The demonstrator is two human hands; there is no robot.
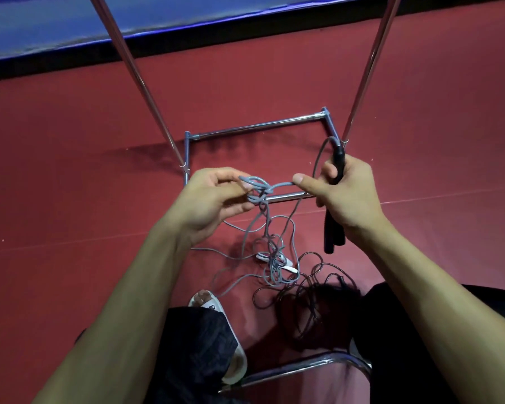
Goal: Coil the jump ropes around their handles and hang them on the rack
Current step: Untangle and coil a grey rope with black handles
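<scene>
Red floor (70, 141) fills almost all the view, and a blue mat (56, 21) lies along the far edge behind a black strip. A chrome rack (257, 126) stands on the floor, with one upright rising at each side. The left hand (210, 205) pinches a knot of the grey rope (258, 189) above the rack's near bar. The rope hangs down to a tangle on the floor around white handles (277, 261). The right hand (350, 196) grips the black handles (334, 237), with its thumb on the grey loop. The black rope (312, 287) lies piled on the floor at lower right.
</scene>
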